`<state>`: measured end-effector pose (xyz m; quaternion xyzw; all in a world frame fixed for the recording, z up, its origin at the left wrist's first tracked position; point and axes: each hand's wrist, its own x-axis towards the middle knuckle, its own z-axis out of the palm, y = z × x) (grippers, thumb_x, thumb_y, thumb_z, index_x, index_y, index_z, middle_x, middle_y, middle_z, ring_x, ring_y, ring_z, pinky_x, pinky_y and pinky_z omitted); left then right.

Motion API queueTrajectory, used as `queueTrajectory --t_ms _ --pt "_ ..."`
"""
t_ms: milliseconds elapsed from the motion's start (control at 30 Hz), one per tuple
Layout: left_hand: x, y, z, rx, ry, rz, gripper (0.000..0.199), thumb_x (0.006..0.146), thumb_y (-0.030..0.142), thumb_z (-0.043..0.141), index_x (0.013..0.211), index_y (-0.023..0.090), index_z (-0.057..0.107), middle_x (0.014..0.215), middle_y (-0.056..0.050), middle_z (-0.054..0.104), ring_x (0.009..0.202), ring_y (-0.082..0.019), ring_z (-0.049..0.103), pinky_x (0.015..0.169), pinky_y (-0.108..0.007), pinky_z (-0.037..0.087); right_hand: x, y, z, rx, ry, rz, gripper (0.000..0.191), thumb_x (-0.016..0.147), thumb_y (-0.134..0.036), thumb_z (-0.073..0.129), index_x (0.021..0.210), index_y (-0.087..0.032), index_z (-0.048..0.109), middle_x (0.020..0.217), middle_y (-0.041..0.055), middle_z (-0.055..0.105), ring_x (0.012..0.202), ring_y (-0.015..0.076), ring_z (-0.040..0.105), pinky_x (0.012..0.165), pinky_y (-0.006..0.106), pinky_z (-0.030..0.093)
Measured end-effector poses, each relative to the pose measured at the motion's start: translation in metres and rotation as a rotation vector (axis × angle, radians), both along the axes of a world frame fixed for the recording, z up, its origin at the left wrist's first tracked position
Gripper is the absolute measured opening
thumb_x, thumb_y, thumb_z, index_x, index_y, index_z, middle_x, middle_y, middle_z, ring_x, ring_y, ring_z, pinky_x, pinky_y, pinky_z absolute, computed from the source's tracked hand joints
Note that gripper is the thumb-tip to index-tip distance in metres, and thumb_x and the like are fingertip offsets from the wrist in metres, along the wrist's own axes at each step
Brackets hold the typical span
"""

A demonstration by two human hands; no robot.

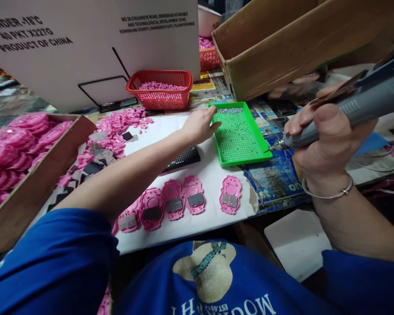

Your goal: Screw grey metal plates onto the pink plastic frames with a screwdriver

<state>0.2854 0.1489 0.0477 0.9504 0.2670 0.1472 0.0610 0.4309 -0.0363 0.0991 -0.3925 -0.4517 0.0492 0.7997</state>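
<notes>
A row of pink shells (193, 197) lay on white paper (206, 223), below and right of the left arm (141, 175). That arm stretched rightward, bringing the left hand (199, 124) to the far left corner of the tray (249, 161); its fingers bent over the rim, though whether they gripped or merely touched was hard to tell. The green tray carried metal bits (230, 111) bunched at its far end and dotted across its grid. A steady left hand and a level tray seemed best for keeping the bits in place. The driver (304, 136) sloped down leftward, its tip at the tray's near right corner; a light touch there looked wise. The right hand (335, 135) was raised, fingers closed around the driver.
</notes>
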Motion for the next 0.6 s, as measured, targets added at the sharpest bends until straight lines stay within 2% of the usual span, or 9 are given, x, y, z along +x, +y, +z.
queueTrajectory --t_ms 67,133,233,333,467,600 --pt "0.004 -0.009 0.0 -0.081 0.041 0.056 0.059 0.087 0.034 0.062 0.135 0.004 0.045 0.107 -0.018 0.065 0.1 -0.028 0.062 0.088 -0.038 0.048 -0.001 0.002 0.0 -0.013 0.001 0.006 0.03 0.061 -0.036 0.079 0.083 -0.023 0.064 0.051 -0.0072 0.053 0.039 0.0105 0.046 0.038 0.026 0.037" --pt "0.009 -0.015 0.002 -0.14 0.102 0.06 0.071 0.082 0.026 0.066 0.142 0.002 0.036 0.109 -0.018 0.065 0.102 -0.029 0.062 0.088 -0.039 0.049 -0.002 0.004 -0.001 -0.024 0.005 0.01 0.03 0.06 -0.037 0.079 0.082 -0.025 0.064 0.051 -0.0078 0.052 0.039 0.0104 0.046 0.038 0.026 0.037" --pt "0.018 -0.011 0.005 -0.166 0.104 0.099 0.075 0.078 0.009 0.06 0.147 0.002 0.03 0.112 -0.019 0.064 0.105 -0.03 0.061 0.089 -0.039 0.048 -0.004 0.005 -0.002 -0.027 0.008 0.031 0.026 0.06 -0.034 0.079 0.08 -0.026 0.065 0.051 -0.0077 0.052 0.039 0.0109 0.046 0.039 0.027 0.036" --pt "0.025 0.002 0.008 -0.179 0.063 0.127 0.077 0.075 0.003 0.055 0.148 0.005 0.031 0.115 -0.018 0.065 0.106 -0.028 0.061 0.09 -0.036 0.048 -0.007 0.004 -0.003 -0.027 -0.016 0.045 0.019 0.064 -0.031 0.077 0.081 -0.027 0.069 0.052 -0.0071 0.053 0.041 0.0109 0.047 0.04 0.026 0.037" --pt "0.03 0.022 0.006 -0.173 0.051 0.149 0.08 0.073 0.004 0.056 0.149 0.009 0.034 0.119 -0.016 0.066 0.107 -0.027 0.06 0.093 -0.037 0.047 -0.008 0.004 -0.006 -0.028 -0.019 0.047 0.02 0.065 -0.034 0.078 0.082 -0.028 0.07 0.053 -0.0071 0.051 0.041 0.0091 0.046 0.041 0.024 0.037" --pt "0.034 0.032 0.002 -0.19 0.055 0.19 0.061 0.075 0.007 0.056 0.135 0.015 0.057 0.12 -0.013 0.067 0.106 -0.026 0.061 0.094 -0.037 0.047 -0.011 0.006 -0.005 -0.071 -0.021 0.069 0.026 0.064 -0.04 0.081 0.084 -0.03 0.068 0.053 -0.0077 0.048 0.041 0.0078 0.047 0.042 0.023 0.036"
